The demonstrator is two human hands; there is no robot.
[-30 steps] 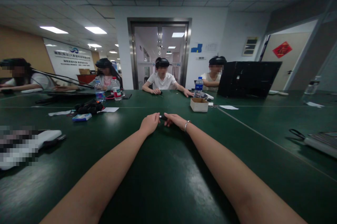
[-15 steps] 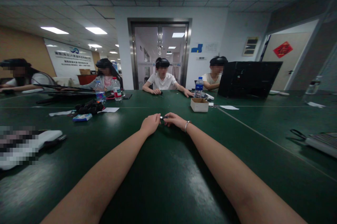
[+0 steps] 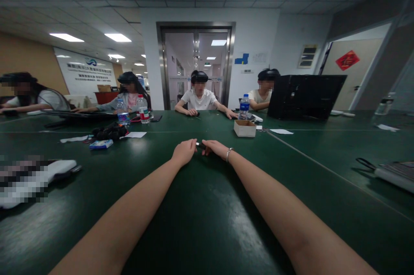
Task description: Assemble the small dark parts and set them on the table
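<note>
Both my arms reach out over the dark green table (image 3: 207, 223). My left hand (image 3: 184, 151) and my right hand (image 3: 215, 147) meet at arm's length, fingers curled. Between them they pinch a small dark object with a light tip (image 3: 199, 145), too small to name. A silver bracelet (image 3: 229, 154) circles my right wrist. The object sits just above the table top.
A small cardboard box (image 3: 245, 128) stands beyond my hands. Water bottles (image 3: 142, 109) and a pile of black items (image 3: 109, 131) lie at left. A black open case (image 3: 305, 97) is at right. Several people sit across the table.
My hands have stayed together on the small object with only slight finger shifts. A long dark item at the far left has dropped lower.
</note>
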